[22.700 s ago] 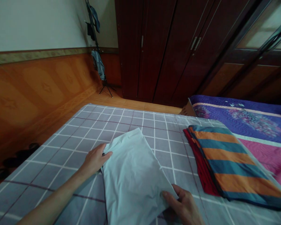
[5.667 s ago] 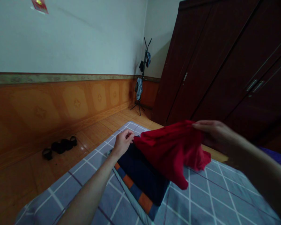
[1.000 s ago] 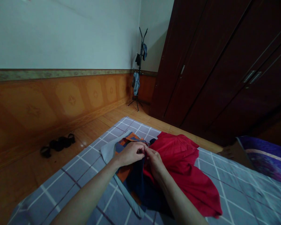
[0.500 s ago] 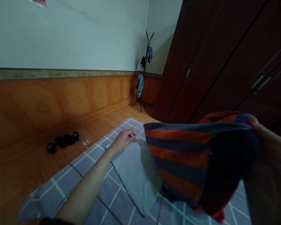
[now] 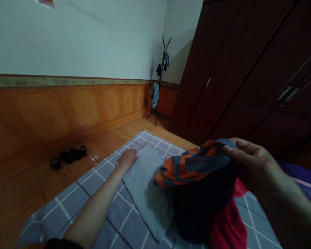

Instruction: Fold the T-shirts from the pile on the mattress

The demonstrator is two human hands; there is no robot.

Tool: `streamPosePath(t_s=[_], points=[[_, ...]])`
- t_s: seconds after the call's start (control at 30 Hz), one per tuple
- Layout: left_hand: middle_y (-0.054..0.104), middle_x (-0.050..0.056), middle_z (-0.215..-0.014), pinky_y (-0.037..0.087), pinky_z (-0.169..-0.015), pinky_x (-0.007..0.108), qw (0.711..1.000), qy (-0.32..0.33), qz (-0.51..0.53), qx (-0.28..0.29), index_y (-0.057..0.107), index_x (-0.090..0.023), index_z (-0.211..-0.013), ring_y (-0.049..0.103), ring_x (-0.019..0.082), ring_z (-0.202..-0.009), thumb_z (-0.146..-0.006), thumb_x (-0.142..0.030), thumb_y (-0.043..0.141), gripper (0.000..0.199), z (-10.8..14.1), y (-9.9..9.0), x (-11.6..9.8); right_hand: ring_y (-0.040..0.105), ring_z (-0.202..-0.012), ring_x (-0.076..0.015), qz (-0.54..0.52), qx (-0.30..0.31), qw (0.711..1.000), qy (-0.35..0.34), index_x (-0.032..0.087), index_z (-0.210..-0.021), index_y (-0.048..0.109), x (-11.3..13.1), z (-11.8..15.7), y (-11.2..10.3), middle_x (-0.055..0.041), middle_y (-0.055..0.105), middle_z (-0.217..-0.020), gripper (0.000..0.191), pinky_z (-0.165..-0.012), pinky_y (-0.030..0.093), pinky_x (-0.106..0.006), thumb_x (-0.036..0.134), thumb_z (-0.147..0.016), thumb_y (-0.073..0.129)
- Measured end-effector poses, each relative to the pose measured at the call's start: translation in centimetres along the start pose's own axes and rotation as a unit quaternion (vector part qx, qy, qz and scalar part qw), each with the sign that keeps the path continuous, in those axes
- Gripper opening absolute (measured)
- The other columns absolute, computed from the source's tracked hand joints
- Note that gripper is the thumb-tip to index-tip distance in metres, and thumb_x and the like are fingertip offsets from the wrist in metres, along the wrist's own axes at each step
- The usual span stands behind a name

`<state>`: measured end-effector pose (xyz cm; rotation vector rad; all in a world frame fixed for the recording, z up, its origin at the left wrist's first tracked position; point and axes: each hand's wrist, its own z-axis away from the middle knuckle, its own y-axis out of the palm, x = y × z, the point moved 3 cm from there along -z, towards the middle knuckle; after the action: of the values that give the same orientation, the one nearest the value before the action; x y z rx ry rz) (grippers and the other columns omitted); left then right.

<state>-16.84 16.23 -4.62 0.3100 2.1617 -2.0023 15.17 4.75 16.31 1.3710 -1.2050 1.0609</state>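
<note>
A folded light grey cloth (image 5: pixel 147 190) lies on the checked bedspread (image 5: pixel 93 186). My left hand (image 5: pixel 128 159) rests at its upper left corner, fingers curled and pressed together; what they hold, if anything, is hidden. On the right, my right hand (image 5: pixel 245 152) pinches an orange and blue striped garment (image 5: pixel 191 166) by its edge and holds it up, its bunched left end hanging over the grey cloth. Dark navy fabric (image 5: pixel 202 204) hangs below the stripes. Beside it, a red cloth (image 5: pixel 229 224) lies on the bedspread.
Black sandals (image 5: pixel 69 156) lie on the wooden floor at the left. A coat stand (image 5: pixel 161 69) with hanging items is in the far corner. The dark red wardrobe (image 5: pixel 223 69) fills the right side, and purple fabric (image 5: pixel 305 183) shows at the right edge.
My right hand has moved left, and the striped garment has gone from spread out to bunched. My left hand has shifted slightly left and down along the grey cloth's edge. More red cloth shows.
</note>
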Motion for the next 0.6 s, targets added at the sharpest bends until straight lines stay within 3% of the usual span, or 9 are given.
streamPosePath(t_s=[0.1, 0.17, 0.23, 0.33, 0.43, 0.6], points=[[0.065, 0.01, -0.1, 0.042, -0.08, 0.029, 1.0, -0.001, 0.006, -0.016, 0.064, -0.018, -0.099, 0.059, 0.024, -0.099, -0.082, -0.022, 0.058, 0.019, 0.1, -0.2, -0.1, 0.064, -0.059, -0.0154, -0.072, 0.072, 0.99, 0.1, 0.017, -0.073, 0.066, -5.6, 0.2, 4.1, -0.0041, 0.068, -0.069, 0.026, -0.055, 0.051, -0.023, 0.031, -0.058, 0.082], [0.065, 0.008, -0.099, 0.041, -0.08, 0.028, 0.999, 0.004, 0.015, -0.029, 0.064, -0.019, -0.096, 0.059, 0.022, -0.098, -0.082, -0.021, 0.057, 0.016, 0.1, -0.6, -0.2, 0.059, -0.052, -0.0117, -0.101, 0.086, 0.98, 0.148, 0.016, -0.078, 0.066, -10.1, 0.1, 6.0, -0.0024, 0.066, -0.066, 0.027, -0.048, 0.046, -0.02, 0.034, -0.062, 0.079], [0.064, 0.007, -0.098, 0.04, -0.078, 0.027, 0.999, 0.011, 0.025, -0.041, 0.063, -0.019, -0.093, 0.058, 0.021, -0.096, -0.081, -0.019, 0.057, 0.013, 0.1, -0.8, -0.5, 0.044, -0.037, -0.0069, -0.1, 0.077, 0.974, 0.187, 0.017, -0.069, 0.062, -14.7, -0.1, 7.1, 0.002, 0.059, -0.053, 0.029, -0.033, 0.031, -0.018, 0.04, -0.061, 0.077], [0.064, 0.004, -0.092, 0.039, -0.076, 0.025, 0.997, 0.016, 0.041, -0.058, 0.062, -0.02, -0.087, 0.058, 0.019, -0.091, -0.078, -0.016, 0.059, 0.009, 0.1, -1.1, -0.8, 0.036, -0.03, -0.0055, -0.059, 0.047, 0.976, 0.204, 0.018, -0.06, 0.055, -19.9, -0.3, 7.9, 0.0051, 0.05, -0.042, 0.036, -0.029, 0.022, -0.018, 0.045, -0.056, 0.078], [0.063, 0.003, -0.087, 0.038, -0.074, 0.024, 0.995, 0.017, 0.06, -0.075, 0.06, -0.02, -0.081, 0.057, 0.018, -0.087, -0.076, -0.014, 0.06, 0.008, 0.0, -1.3, -1.2, 0.036, -0.029, -0.0057, -0.047, 0.035, 0.978, 0.202, 0.018, -0.057, 0.051, -22.0, -0.5, 8.0, 0.0057, 0.047, -0.04, 0.04, -0.028, 0.023, -0.018, 0.048, -0.055, 0.078], [0.06, 0.001, -0.079, 0.036, -0.071, 0.024, 0.99, 0.021, 0.111, -0.086, 0.056, -0.02, -0.072, 0.055, 0.017, -0.08, -0.071, -0.012, 0.062, 0.009, 0.2, -1.8, -2.1, 0.038, -0.029, -0.0061, -0.048, 0.042, 0.979, 0.192, 0.018, -0.061, 0.052, -22.3, -0.4, 7.5, 0.0053, 0.049, -0.041, 0.04, -0.028, 0.024, -0.017, 0.05, -0.059, 0.076]])
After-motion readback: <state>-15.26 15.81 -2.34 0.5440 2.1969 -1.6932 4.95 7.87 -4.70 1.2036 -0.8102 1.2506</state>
